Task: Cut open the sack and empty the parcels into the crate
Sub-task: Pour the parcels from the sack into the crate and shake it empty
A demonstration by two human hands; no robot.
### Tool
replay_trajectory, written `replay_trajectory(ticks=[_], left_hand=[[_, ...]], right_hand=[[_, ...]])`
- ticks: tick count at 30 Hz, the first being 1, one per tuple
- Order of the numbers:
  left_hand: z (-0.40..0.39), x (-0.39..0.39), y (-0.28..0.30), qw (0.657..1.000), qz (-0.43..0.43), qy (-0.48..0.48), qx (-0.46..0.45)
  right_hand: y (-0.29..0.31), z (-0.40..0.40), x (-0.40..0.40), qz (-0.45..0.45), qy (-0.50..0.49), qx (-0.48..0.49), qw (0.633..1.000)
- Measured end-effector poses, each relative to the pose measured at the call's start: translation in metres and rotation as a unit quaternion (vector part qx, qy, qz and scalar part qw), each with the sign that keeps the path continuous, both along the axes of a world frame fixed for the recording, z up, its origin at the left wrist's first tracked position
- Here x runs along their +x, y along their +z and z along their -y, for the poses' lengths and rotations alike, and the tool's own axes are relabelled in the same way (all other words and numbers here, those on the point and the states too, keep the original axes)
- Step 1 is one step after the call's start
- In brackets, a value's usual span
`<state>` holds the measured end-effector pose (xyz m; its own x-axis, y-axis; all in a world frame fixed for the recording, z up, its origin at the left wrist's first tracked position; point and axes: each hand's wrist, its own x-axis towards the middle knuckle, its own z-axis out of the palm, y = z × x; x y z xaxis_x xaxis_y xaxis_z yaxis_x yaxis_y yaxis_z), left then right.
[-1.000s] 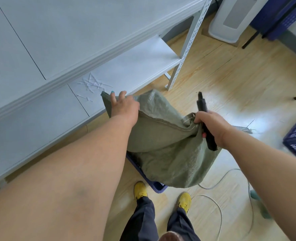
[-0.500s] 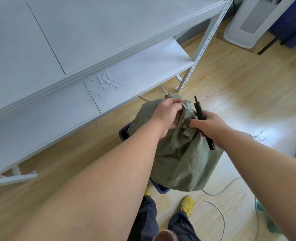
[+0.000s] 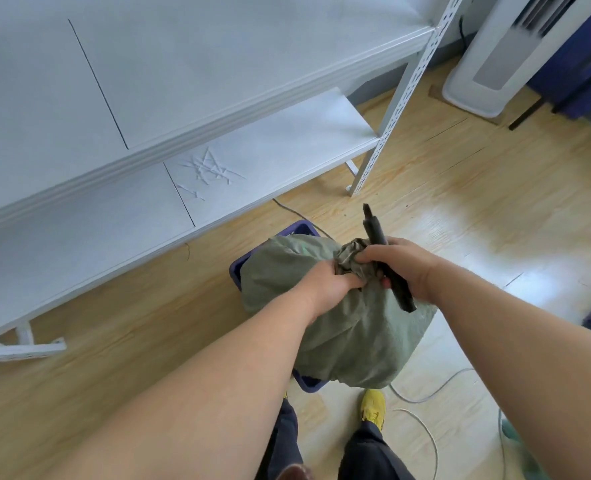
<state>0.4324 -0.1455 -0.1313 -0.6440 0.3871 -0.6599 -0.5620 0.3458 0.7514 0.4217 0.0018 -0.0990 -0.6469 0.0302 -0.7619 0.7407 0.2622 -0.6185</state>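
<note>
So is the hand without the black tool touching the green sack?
Touching. The head view shows the left hand pressed into the green sack, fingers gripping the bunched fabric.

my hands: 2 – left [image 3: 335,282], right [image 3: 401,265] | green sack [image 3: 349,334]: 1 | black cutter [image 3: 386,261]: 1 | blue crate [image 3: 240,268] under sack: 1 | white shelves [image 3: 218,81]: 2 | yellow shoe [image 3: 373,408]: 1 plain

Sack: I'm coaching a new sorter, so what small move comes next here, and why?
Probably lift the sack clear of the crate: both the left hand and right hand grip its bunched fabric, the right also holding the knife.
</note>
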Motion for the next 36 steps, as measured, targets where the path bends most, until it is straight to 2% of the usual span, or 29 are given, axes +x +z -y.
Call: replay_trajectory(ticks=[3, 6, 8, 12, 14, 15, 18, 20, 22, 24, 26, 28, 30, 31, 33, 34, 36], left_hand=[[-0.013, 0.01, -0.001, 0.986, 0.068, 0.149, -0.023], [-0.02, 0.012, 0.003, 0.968, 0.057, 0.221, -0.105], [-0.023, 0.01, 0.005, 0.958, 0.058, 0.253, -0.118], [-0.03, -0.001, 0.015, 0.936, 0.012, 0.331, -0.116], [-0.032, -0.006, 0.018, 0.93, -0.033, 0.336, -0.146], [-0.033, -0.007, 0.021, 0.929, -0.061, 0.328, -0.161], [-0.037, -0.008, 0.025, 0.932, -0.132, 0.262, -0.214], [-0.043, -0.005, 0.028, 0.945, -0.179, 0.178, -0.209], [-0.056, 0.002, 0.027, 0.961, -0.212, 0.109, -0.141], [-0.064, 0.01, 0.02, 0.959, -0.225, 0.079, -0.155], [-0.061, 0.013, 0.011, 0.941, -0.229, 0.138, -0.207], [-0.054, 0.012, 0.008, 0.901, -0.237, 0.205, -0.301], [-0.045, 0.006, 0.012, 0.867, -0.235, 0.245, -0.365], [-0.041, 0.003, 0.016, 0.859, -0.247, 0.257, -0.367], [-0.036, -0.001, 0.031, 0.849, -0.277, 0.313, -0.323], [-0.032, -0.003, 0.036, 0.843, -0.277, 0.382, -0.256], [-0.03, -0.005, 0.047, 0.814, -0.195, 0.546, -0.022]], right_hand=[[-0.001, -0.012, -0.002, -0.067, 0.029, 0.034, 0.997], [0.002, -0.036, -0.005, -0.098, 0.089, 0.08, 0.988], [0.003, -0.058, -0.001, -0.088, 0.158, 0.118, 0.976], [-0.003, -0.097, 0.011, -0.062, 0.256, 0.183, 0.947], [-0.011, -0.107, 0.015, -0.071, 0.257, 0.221, 0.938], [-0.014, -0.11, 0.016, -0.082, 0.22, 0.212, 0.948], [-0.01, -0.101, 0.01, -0.103, 0.071, 0.097, 0.987], [0.001, -0.085, 0.002, -0.123, 0.046, 0.042, 0.99], [0.015, -0.067, -0.008, -0.151, 0.041, 0.004, 0.988], [0.027, -0.052, -0.016, -0.172, 0.054, -0.032, 0.983], [0.034, -0.045, -0.019, -0.186, 0.09, -0.044, 0.977], [0.034, -0.045, -0.02, -0.193, 0.112, -0.038, 0.974], [0.031, -0.048, -0.022, -0.193, 0.095, -0.039, 0.976], [0.03, -0.049, -0.023, -0.189, 0.077, -0.046, 0.978], [0.028, -0.052, -0.025, -0.179, 0.048, -0.065, 0.981], [0.027, -0.054, -0.026, -0.175, 0.042, -0.066, 0.981], [0.025, -0.057, -0.025, -0.171, 0.044, -0.059, 0.983]])
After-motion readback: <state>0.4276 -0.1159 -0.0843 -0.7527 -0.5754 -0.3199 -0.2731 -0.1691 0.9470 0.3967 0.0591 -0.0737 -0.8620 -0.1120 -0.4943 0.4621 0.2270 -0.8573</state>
